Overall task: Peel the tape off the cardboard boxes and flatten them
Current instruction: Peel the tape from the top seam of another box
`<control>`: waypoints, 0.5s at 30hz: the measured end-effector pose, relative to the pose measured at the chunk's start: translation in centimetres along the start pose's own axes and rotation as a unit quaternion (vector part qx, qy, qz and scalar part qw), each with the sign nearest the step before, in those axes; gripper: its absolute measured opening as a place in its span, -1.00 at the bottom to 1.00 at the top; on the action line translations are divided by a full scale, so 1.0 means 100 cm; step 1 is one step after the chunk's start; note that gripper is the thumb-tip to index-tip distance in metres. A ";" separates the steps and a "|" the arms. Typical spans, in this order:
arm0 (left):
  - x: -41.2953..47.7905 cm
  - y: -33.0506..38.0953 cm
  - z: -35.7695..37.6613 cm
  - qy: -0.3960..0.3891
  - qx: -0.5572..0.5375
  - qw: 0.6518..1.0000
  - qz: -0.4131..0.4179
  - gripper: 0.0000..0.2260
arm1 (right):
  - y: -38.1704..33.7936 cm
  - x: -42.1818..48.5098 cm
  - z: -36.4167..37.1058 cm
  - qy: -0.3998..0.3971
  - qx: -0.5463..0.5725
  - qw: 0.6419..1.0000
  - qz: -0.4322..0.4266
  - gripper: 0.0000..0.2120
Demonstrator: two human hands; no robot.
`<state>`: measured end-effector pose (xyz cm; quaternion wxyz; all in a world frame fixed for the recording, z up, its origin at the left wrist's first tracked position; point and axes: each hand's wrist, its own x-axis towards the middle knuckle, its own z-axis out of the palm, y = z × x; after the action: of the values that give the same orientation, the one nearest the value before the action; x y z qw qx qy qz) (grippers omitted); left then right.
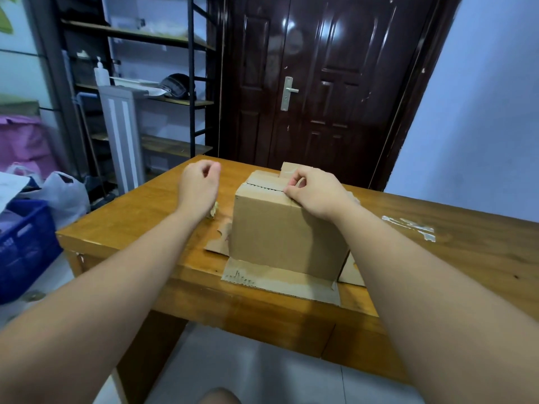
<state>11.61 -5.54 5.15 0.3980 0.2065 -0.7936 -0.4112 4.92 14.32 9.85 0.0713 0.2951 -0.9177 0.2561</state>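
Far to the left of the cardboard box (285, 234), off the bench (131, 228), stood a blue plastic crate (26, 243) with a white plastic bag (62, 193) beside it.

Nearer the box, on its left, the left grip (199, 185), a bare hand, hung over the bench. It was released, with fingers loosely curled and nothing visibly held. It did not touch the box, which suggested it was waiting to steady the box or take the freed strip. Under its wrist, just left of the box, lay a small crumpled wad (213, 209), probably discarded tape.

The box stood upright near the bench's front edge. Its lower flaps were splayed flat on the wood: a torn one (217, 242) to its left and a broad one (277, 278) in front. That end appeared already opened, which let the box sit steadily while the top was worked. The top seam showed a jagged line where the flaps met.

On the box's top right edge rested the right grip (312, 193), clenched at the seam. Thumb and forefinger seemed to pinch the end of the tape (288, 170), a short piece of which stood up just behind the fingers. The heel of the hand pressed on the box, likely to hold it down against the pull.

Well to the right of the box, pale scraps of tape (414, 227) were stuck to the bench, apparently parked clear of the work.

Judging by this, the top seam's tape was the step in hand, and flattening was not yet begun.
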 end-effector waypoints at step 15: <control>-0.030 0.090 0.009 -0.246 0.314 0.903 0.158 -0.42 | 0.014 -0.026 -0.014 0.149 -0.192 0.962 0.125 -0.50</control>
<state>12.73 2.04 10.80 0.1644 0.0855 -0.9765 -0.1098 6.19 17.32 9.67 0.2302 0.1175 -0.9581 0.1233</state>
